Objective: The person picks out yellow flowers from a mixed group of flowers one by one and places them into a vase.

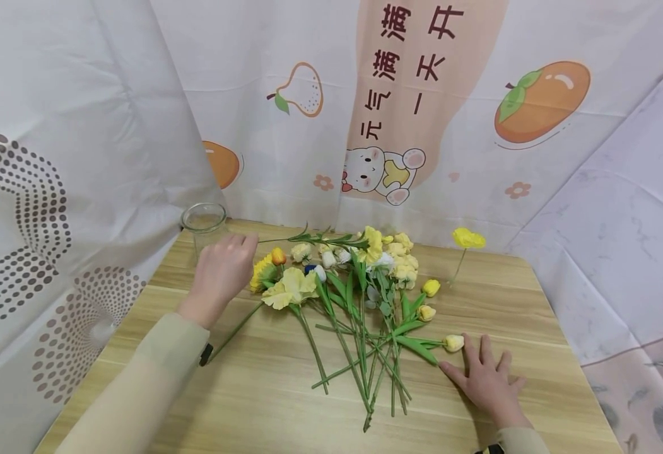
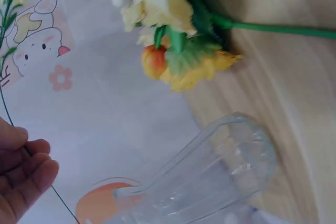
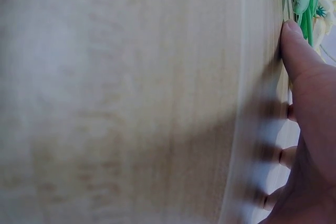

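My left hand [image 1: 224, 270] is raised in front of the glass vase [image 1: 204, 219] at the table's back left. It pinches the thin stem of a yellow flower [image 1: 372, 244], held sideways over the pile with its bloom pointing right. In the left wrist view the left hand [image 2: 23, 174] has this stem between thumb and fingers, and the vase [image 2: 210, 174] is close by. My right hand [image 1: 489, 383] rests on the table with fingers spread, beside a pale yellow tulip [image 1: 453, 343]. Whether a fingertip touches that bloom, I cannot tell. The right wrist view shows the right hand's thumb [image 3: 302, 51] on the wood.
Several artificial flowers lie piled mid-table, among them a large pale yellow bloom [image 1: 291, 288], an orange tulip [image 1: 277, 255] and cream roses [image 1: 405, 271], stems toward the front. A yellow poppy [image 1: 469, 238] is at the back right. Printed curtains [image 1: 286, 157] hang behind the wooden table [image 1: 240, 403].
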The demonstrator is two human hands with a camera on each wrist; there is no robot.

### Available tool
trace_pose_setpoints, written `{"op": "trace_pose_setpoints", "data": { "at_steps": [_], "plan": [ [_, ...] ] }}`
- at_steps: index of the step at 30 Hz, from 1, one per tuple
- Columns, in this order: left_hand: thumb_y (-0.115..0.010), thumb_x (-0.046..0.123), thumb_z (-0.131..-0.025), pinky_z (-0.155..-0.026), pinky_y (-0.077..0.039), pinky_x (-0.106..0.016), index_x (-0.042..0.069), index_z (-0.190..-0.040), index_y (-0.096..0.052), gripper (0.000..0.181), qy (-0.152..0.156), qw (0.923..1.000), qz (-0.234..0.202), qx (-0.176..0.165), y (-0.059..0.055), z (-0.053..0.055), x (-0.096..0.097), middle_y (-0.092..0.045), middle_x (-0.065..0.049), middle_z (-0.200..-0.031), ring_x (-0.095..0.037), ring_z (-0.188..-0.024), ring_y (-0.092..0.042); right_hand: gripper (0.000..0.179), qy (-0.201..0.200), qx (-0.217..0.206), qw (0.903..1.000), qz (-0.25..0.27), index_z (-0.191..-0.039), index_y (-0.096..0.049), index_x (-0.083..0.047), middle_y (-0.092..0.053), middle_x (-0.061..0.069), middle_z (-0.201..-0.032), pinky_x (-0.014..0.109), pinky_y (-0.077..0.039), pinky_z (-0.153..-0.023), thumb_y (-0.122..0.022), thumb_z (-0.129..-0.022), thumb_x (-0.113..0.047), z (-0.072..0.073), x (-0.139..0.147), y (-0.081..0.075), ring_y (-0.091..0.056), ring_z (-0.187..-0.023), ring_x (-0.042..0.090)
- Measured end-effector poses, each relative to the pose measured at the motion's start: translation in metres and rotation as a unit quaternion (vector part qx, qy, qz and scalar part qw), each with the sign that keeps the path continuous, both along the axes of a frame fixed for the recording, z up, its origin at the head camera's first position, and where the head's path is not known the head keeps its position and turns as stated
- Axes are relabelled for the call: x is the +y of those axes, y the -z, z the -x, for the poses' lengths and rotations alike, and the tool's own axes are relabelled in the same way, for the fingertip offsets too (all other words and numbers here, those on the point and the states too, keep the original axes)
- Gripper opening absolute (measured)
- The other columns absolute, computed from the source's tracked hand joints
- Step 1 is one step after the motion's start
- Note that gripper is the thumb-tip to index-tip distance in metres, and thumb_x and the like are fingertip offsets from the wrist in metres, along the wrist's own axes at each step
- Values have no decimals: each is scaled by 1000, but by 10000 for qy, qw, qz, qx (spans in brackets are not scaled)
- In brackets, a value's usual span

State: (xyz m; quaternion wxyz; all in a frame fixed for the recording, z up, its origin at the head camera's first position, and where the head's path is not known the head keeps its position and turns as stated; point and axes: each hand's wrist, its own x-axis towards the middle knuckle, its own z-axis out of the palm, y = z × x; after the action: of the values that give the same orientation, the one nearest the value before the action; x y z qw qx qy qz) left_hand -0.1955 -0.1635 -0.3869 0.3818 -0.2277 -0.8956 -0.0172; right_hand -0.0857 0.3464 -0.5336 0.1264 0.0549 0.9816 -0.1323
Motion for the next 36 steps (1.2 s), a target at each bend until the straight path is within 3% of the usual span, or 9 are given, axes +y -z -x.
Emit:
{"op": "trace_pose_setpoints", "data": {
  "at_steps": [7,11,13,17,21,29,33,36],
  "plan": [
    [-50,-18,-77,-34,-32,-30,3,-73,-49,22,302,9994,-23,184,-14,22,8,-55,-10,-60,-24,-49,-48,105,32,-62,10000,21,-163,-13,-6,3,39,-161,97,2,-83,-43,-93,-79,1,-1,-2,7,-133,78],
    [-53,-14,-86,-35,-38,-36,3,-74,-48,22,262,9991,-326,-17,-16,34,6,-46,-9,-57,-25,-48,-45,104,19,-56,10000,-19,-163,-12,-7,3,39,-161,97,2,-84,-43,-94,-79,0,-2,-3,7,-133,78],
    [-57,-8,-92,-38,-43,-42,2,-77,-52,19,204,9977,-609,-198,-15,39,2,-49,-11,-58,-29,-48,-49,104,16,-46,10000,-35,-163,-12,-7,3,39,-161,97,2,-84,-43,-94,-78,0,-2,-2,7,-133,78],
    [-62,6,-100,-49,-51,-49,0,-90,-63,12,2,9890,-1313,-677,-11,48,-7,-64,-16,-68,-35,-56,-61,104,20,-13,10000,-35,-163,-13,-7,3,39,-161,97,2,-84,-43,-93,-78,0,-2,-1,7,-134,78],
    [-64,12,-101,-53,-51,-49,0,-92,-65,15,-247,9772,-1842,-1026,-4,54,-18,-68,-16,-72,-33,-57,-63,104,25,45,10000,-26,-163,-14,-7,1,39,-161,97,2,-84,-44,-93,-78,-1,-1,0,6,-134,78],
    [-64,15,-102,-55,-50,-54,-2,-92,-64,20,-423,9699,-2225,-894,3,61,-33,-67,-21,-72,-42,-60,-64,104,4,158,9999,-7,-163,-15,-7,-1,40,-161,97,3,-83,-43,-93,-79,-1,1,5,5,-134,78],
    [-63,14,-102,-63,-50,-58,-2,-92,-63,19,-600,9615,-2545,-841,3,65,-39,-68,-22,-74,-48,-66,-64,105,4,141,9999,-22,-163,-14,-8,-1,40,-161,97,4,-83,-42,-92,-80,-1,1,7,6,-134,78],
    [-62,13,-101,-72,-49,-59,-2,-91,-64,18,-835,9533,-2728,-988,1,66,-43,-69,-22,-78,-49,-76,-63,105,-6,161,9999,-41,-163,-15,-7,-2,40,-161,97,4,-83,-43,-92,-80,0,1,7,5,-134,78]
  ]
}}
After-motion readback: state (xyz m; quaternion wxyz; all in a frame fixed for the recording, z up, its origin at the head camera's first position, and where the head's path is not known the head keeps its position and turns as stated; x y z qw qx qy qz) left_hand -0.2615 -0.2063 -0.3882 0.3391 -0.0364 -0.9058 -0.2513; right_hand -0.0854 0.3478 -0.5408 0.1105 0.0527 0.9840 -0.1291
